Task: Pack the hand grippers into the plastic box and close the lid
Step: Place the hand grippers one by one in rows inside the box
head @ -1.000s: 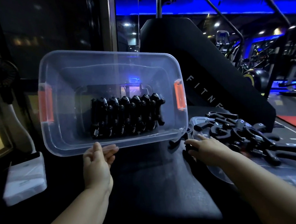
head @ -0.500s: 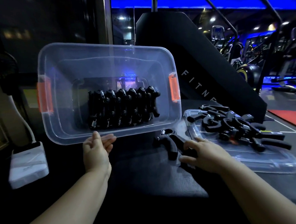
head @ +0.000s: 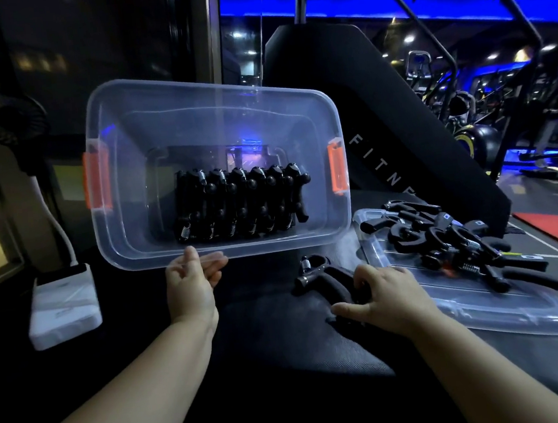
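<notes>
At the far left of the dark padded bench top, a white rectangular block lies below a small black round fan. Just right of them, the clear plastic box with orange side latches is tipped up so that its open mouth faces the camera, with its long axis running left to right. Inside, a row of black spring hand grippers stands packed side by side along that axis, resting on the lower wall. The left hand holds the box's near rim, thumb on the front of the rim and fingers beneath it. Further right, a single black hand gripper lies on the bench, its spring end pointing away and to the left, its handles running back under the right hand. That hand's fingers curl over the handles, with the thumb stretched out to the left. Just beside it, the clear plastic lid lies flat, bearing a loose pile of black hand grippers pointing every way.
</notes>
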Action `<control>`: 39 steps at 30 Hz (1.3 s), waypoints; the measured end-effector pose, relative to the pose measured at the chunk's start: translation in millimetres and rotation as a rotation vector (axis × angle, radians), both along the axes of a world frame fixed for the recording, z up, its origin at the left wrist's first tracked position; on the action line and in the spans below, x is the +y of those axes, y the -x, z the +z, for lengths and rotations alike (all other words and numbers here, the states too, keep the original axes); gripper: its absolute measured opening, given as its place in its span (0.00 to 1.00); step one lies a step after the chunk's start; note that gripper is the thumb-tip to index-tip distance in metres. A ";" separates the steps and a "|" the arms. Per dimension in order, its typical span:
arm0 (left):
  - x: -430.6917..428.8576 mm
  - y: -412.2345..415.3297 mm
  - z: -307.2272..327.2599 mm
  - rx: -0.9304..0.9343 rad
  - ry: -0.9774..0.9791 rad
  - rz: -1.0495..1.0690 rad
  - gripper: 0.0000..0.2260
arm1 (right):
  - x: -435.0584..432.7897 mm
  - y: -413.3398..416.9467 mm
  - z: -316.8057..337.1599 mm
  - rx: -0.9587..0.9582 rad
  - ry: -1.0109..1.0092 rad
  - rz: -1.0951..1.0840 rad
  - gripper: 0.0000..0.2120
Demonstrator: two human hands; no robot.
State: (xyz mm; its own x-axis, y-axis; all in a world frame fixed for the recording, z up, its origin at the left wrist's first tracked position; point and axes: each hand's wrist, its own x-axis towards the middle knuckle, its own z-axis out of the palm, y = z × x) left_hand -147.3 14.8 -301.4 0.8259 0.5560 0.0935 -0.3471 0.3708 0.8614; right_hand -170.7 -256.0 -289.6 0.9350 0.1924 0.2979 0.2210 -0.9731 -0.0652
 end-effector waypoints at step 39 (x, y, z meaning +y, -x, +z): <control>3.3 -5.5 -3.3 0.013 0.014 -0.031 0.11 | 48.7 -28.5 51.4 -0.023 -0.853 0.218 0.23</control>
